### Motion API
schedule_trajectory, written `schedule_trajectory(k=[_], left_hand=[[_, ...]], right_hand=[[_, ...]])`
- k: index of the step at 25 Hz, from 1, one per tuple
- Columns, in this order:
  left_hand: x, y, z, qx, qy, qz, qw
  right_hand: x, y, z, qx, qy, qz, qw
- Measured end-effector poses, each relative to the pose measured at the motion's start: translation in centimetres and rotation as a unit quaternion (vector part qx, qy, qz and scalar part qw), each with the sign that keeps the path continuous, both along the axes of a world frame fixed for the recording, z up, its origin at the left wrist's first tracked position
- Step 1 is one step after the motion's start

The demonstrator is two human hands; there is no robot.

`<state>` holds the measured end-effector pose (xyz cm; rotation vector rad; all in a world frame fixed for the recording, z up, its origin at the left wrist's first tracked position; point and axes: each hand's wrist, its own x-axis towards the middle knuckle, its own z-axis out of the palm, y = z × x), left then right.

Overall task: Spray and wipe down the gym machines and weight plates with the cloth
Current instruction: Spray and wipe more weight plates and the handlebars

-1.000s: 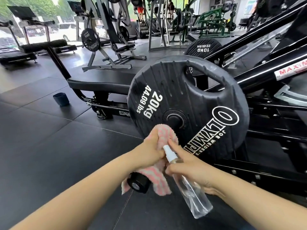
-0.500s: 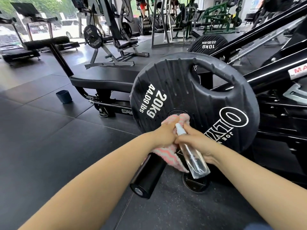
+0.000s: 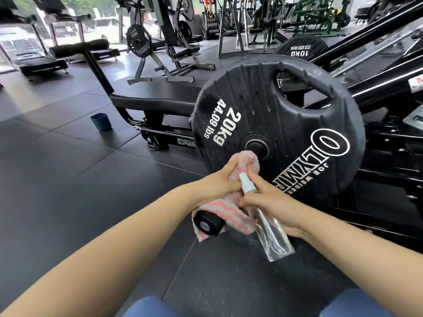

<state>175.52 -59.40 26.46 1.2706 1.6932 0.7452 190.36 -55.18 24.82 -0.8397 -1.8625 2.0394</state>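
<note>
Looking down past our blue-clad knees (image 3: 151, 307), we see our right hand (image 3: 272, 202) curled round a clear plastic spray bottle with a white nozzle (image 3: 271, 232), its forefinger stretched along the nozzle. Touching it, our left hand (image 3: 219, 184) grips a pink-and-grey zigzag terry cloth (image 3: 231, 212), draped over the black steel loading sleeve (image 3: 209, 223) and bunched against the hub of the black rubber 20 kg weight plate (image 3: 295, 124). That plate hangs on the black machine frame (image 3: 389, 143). Farther off on the dark rubber floor (image 3: 57, 170), a small blue plastic cup (image 3: 100, 121) stands beside the black padded bench (image 3: 155, 97). A smaller black 10 kg plate (image 3: 299, 49) sits behind.
</note>
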Motion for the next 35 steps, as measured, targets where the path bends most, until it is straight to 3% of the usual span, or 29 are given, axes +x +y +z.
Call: schedule_trajectory(k=[5,10,13,16,19,23,25,30,32,34,35], left_hand=[[0.8,-8.0,-1.2,0.059,0.012,0.083,0.995],[3.3,-10.0,-3.8,0.197,-0.028,0.232,0.952],[2.8,-10.1,-5.3,0.235,0.015,0.227,0.945],[1.1,-10.5,-5.8,0.199,-0.007,0.175,0.964],[0.6,-11.3,-6.1,0.14,-0.108,0.148,0.973],[1.3,-11.9,-4.8,0.028,-0.342,0.191,0.92],[0.6,-10.4,-3.4,-0.029,-0.354,0.193,0.915],[-0.7,-6.3,0.2,-0.07,-0.206,0.102,0.971],[-0.8,-4.3,0.9,-0.03,0.016,0.065,0.997],[-0.3,-2.0,2.1,0.032,0.295,0.011,0.955],[0.2,-0.8,2.6,0.063,0.364,-0.012,0.929]], right_hand=[[2.0,-4.7,0.7,0.062,-0.015,0.072,0.995],[2.2,-5.4,1.7,0.003,0.028,0.085,0.996],[2.3,-5.0,1.3,0.001,0.019,0.081,0.997],[2.5,-4.5,0.9,0.001,0.006,0.092,0.996],[2.5,-4.4,0.7,-0.001,0.001,0.076,0.997],[2.4,-4.7,0.3,-0.027,0.014,0.056,0.998],[2.3,-4.3,0.3,-0.061,0.037,0.037,0.997],[2.1,-2.7,0.4,-0.175,0.083,-0.027,0.981],[1.8,-2.7,0.6,-0.188,0.091,-0.028,0.978],[1.5,-2.4,0.5,-0.189,0.094,-0.034,0.977],[1.3,-2.1,0.3,-0.189,0.095,-0.047,0.976]])
